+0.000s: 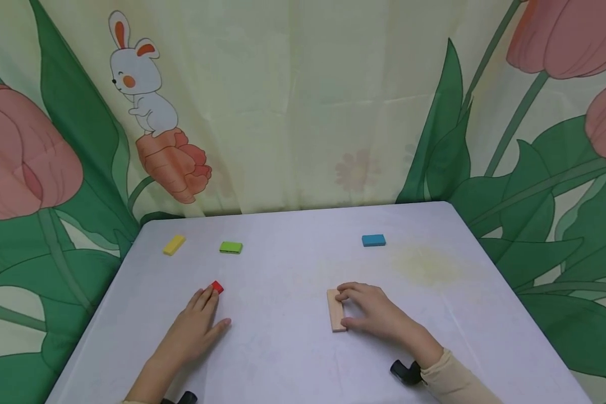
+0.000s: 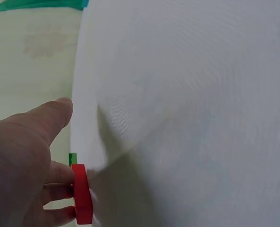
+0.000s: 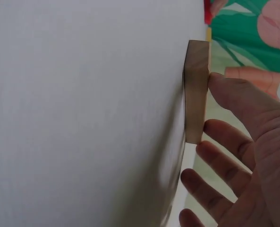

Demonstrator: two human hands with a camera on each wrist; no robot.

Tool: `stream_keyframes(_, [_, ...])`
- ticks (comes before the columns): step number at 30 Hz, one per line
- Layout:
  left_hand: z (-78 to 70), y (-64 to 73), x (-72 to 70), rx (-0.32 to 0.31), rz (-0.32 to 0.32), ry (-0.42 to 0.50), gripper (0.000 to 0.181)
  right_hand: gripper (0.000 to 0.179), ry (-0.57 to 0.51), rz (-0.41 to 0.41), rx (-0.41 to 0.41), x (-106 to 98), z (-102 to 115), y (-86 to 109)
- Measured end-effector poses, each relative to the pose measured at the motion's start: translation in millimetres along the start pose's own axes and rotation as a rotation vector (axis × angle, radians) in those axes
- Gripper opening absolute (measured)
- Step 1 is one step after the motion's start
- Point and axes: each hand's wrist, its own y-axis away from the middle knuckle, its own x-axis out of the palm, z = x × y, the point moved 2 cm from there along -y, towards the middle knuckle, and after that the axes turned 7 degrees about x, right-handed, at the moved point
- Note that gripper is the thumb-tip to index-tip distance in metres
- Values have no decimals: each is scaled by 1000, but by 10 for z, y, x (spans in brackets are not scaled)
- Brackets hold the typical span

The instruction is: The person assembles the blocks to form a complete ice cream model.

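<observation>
On the left side of the white table, my left hand point(image 1: 189, 332) lies with fingers extended over a red block point(image 1: 217, 287). Most of that block is hidden under the fingertips in the head view; the left wrist view shows the fingers touching the red block point(image 2: 82, 195), thumb held apart. A plain wooden block point(image 1: 335, 310) lies flat right of the table's middle. My right hand point(image 1: 379, 311) touches its right side with loosely bent fingers and thumb. In the right wrist view the thumb meets the wooden block point(image 3: 196, 92) near one end, fingers spread near the other.
Farther back lie a yellow block point(image 1: 174, 245), a green block point(image 1: 230, 247) and a blue block point(image 1: 373, 240). A printed curtain point(image 1: 303, 112) hangs behind the table point(image 1: 283, 359). Near the right wrist is a black device point(image 1: 406, 372).
</observation>
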Motion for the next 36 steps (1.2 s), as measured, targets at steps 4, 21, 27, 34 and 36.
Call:
stream_keyframes(4, [-43, -12, 14, 0, 4, 9, 85, 40, -6, 15, -6, 41, 73, 0])
stream_keyframes(21, [-237, -148, 46, 52, 20, 18, 83, 41, 11, 22, -48, 92, 211, -17])
stream_keyframes(27, [-296, -214, 60, 66, 22, 20, 80, 41, 13, 19, -47, 82, 226, -17])
stream_keyframes(34, [-414, -281, 57, 73, 37, 31, 79, 40, 3, 21, -48, 75, 235, -18])
stream_keyframes(36, [-450, -296, 62, 74, 45, 41, 79, 41, 2, 23, -45, 79, 232, -17])
